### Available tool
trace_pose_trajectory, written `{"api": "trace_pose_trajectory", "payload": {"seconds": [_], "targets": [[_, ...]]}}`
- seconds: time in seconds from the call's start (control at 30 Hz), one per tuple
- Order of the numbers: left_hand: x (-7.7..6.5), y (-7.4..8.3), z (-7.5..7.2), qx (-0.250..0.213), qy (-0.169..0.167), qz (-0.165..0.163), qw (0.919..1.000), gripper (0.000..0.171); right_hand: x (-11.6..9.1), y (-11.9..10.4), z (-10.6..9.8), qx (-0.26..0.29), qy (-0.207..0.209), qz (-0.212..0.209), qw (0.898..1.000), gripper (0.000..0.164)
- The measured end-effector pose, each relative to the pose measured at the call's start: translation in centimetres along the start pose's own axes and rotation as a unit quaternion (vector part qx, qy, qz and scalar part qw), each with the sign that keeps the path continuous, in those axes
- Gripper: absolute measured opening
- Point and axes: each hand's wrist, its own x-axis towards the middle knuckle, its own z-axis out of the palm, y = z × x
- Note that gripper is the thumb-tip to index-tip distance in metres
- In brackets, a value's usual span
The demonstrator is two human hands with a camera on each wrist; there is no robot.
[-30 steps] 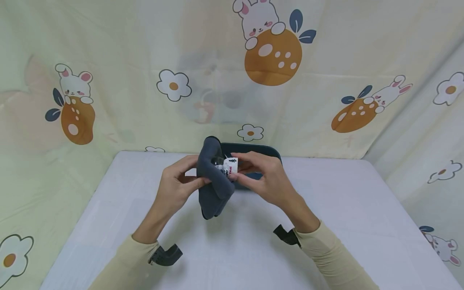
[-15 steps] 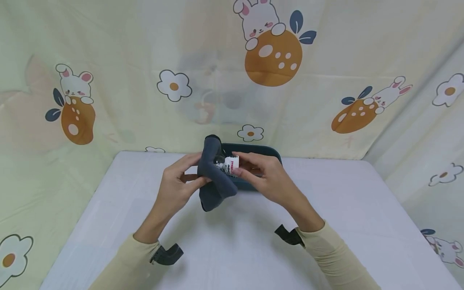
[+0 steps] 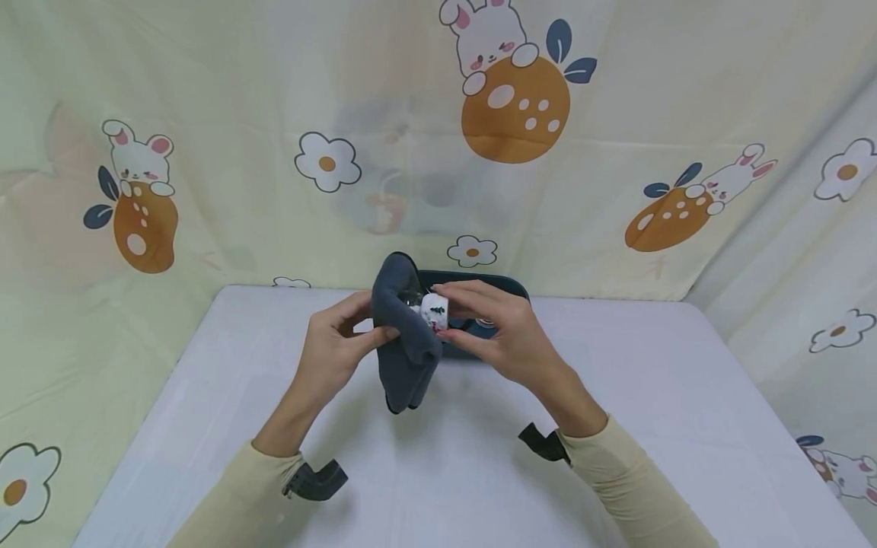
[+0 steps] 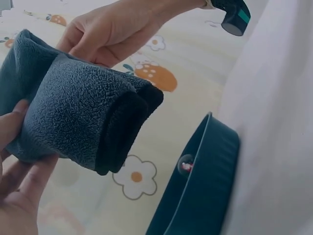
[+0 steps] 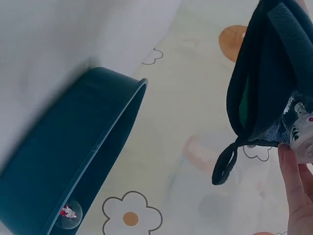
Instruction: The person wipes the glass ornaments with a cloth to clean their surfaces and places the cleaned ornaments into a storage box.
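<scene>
In the head view my left hand (image 3: 332,346) grips a folded grey-blue towel (image 3: 407,365) with dark edging, thumb in front. My right hand (image 3: 507,323) pinches the white printed base of a small snow globe (image 3: 435,310) between thumb and fingers. The globe's clear dome points left into the fold of the towel and is partly covered by it. From the right wrist, the white base (image 5: 303,137) and a patch of the dome show beside the towel's hanging loop (image 5: 225,164). Both hands are above the table.
Behind the hands a dark teal basin (image 3: 503,283) stands at the table's far edge. Inside it another clear globe (image 5: 70,215) with a red-and-white figure shows. A patterned curtain (image 3: 404,213) hangs behind the white table (image 3: 438,487).
The snow globe has turned in my right fingers, its base showing red lettering half a second ago and a dark tree print now. The towel's lower corner has shifted; the left hand stays nearly still.
</scene>
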Motion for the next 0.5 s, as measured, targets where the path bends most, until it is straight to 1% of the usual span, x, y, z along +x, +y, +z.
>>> {"api": "trace_pose_trajectory", "payload": {"seconds": [0.1,0.2,0.33,0.4,0.5], "targets": [[0.1,0.0,0.0,0.009,0.002,-0.014,0.9999,0.042,0.1,0.2,0.1,-0.025,0.003,-0.028,0.999,0.058],[0.2,-0.8,-0.1,0.008,0.005,-0.037,0.9993,0.043,0.2,0.5,0.1,-0.054,0.003,-0.057,0.997,0.06],[0.3,-2.0,-0.3,-0.011,0.008,-0.067,0.9977,0.043,0.3,0.6,0.2,-0.082,0.003,-0.092,0.992,0.059],[0.4,-2.3,-0.3,-0.017,0.006,-0.068,0.9975,0.044,0.4,0.6,0.2,-0.088,0.004,-0.102,0.991,0.059],[0.4,-2.5,-0.3,-0.017,0.001,-0.059,0.9981,0.044,0.4,0.5,0.2,-0.093,0.008,-0.105,0.99,0.058]]}}
